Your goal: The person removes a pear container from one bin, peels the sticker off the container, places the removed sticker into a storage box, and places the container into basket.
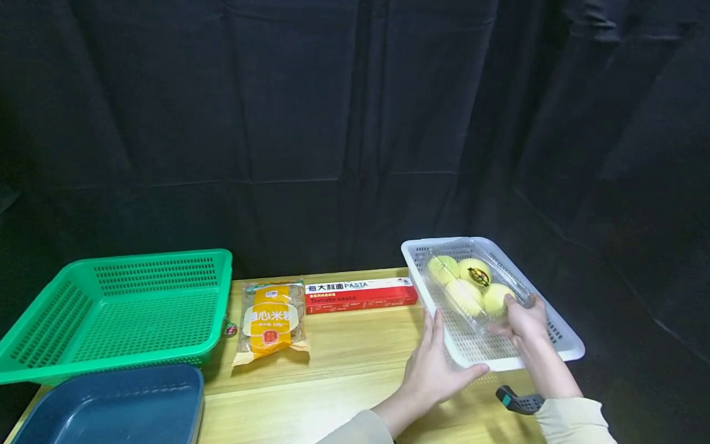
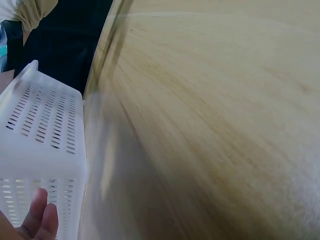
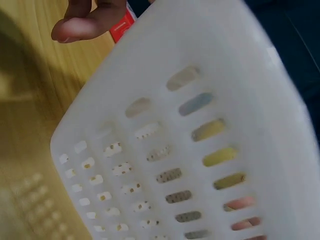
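Note:
A clear plastic box of round yellow-green fruit (image 1: 465, 297) lies tilted inside the white slotted basket (image 1: 554, 354). My right hand (image 1: 524, 324) grips the box at its near right corner, thumb over the top. In the right wrist view, the basket wall (image 3: 235, 60) fills most of the picture, and pinkish skin shows through some slots. With fingers straight and thumb spread, my left hand (image 1: 431, 367) rests against the basket's near left side. Its fingertips (image 2: 39, 207) show beside the basket wall (image 2: 45, 160) in the left wrist view.
A red and white pasta box (image 1: 360, 296) lies by the back edge of the wooden table (image 1: 277, 401). Left of it is a bag of rice noodles (image 1: 270, 324). A green basket (image 1: 150, 311) and a dark blue tub (image 1: 122, 394) stand on the left, with a small red wrapped item (image 1: 230, 330) nearby.

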The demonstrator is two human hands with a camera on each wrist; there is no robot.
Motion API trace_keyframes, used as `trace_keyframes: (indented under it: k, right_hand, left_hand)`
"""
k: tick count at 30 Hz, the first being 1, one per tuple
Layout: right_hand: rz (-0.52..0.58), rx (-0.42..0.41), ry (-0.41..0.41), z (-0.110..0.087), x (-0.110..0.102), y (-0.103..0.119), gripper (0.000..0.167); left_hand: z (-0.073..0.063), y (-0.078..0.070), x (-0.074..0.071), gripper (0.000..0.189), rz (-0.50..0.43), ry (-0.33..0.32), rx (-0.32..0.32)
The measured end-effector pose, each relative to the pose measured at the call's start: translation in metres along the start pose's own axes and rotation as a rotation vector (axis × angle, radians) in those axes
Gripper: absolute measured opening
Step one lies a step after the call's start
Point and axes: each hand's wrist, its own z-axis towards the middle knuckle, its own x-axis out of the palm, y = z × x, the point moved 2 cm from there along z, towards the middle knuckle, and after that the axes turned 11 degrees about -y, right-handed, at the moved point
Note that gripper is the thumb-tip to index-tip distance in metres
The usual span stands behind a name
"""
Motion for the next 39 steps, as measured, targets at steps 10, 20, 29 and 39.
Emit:
trace_keyframes:
  k: [10, 20, 29, 39]
  right_hand:
    - [0.077, 0.003, 0.064, -0.005, -0.009, 0.021, 0.08]
    - [-0.011, -0.083, 0.125, -0.016, -0.011, 0.04, 0.08]
    - [-0.002, -0.112, 0.216, -0.024, -0.013, 0.049, 0.083]
    - [-0.087, -0.171, 0.343, -0.041, -0.01, 0.052, 0.081]
  left_hand:
    - [0.0, -0.001, 0.0, 0.127, -0.03, -0.014, 0.015]
    - [0.004, 0.001, -0.011, 0.122, -0.062, 0.025, -0.01]
    - [0.038, 0.018, -0.048, 0.104, -0.175, -0.102, -0.031]
    - [0.074, 0.029, -0.091, 0.101, -0.269, -0.199, -0.049]
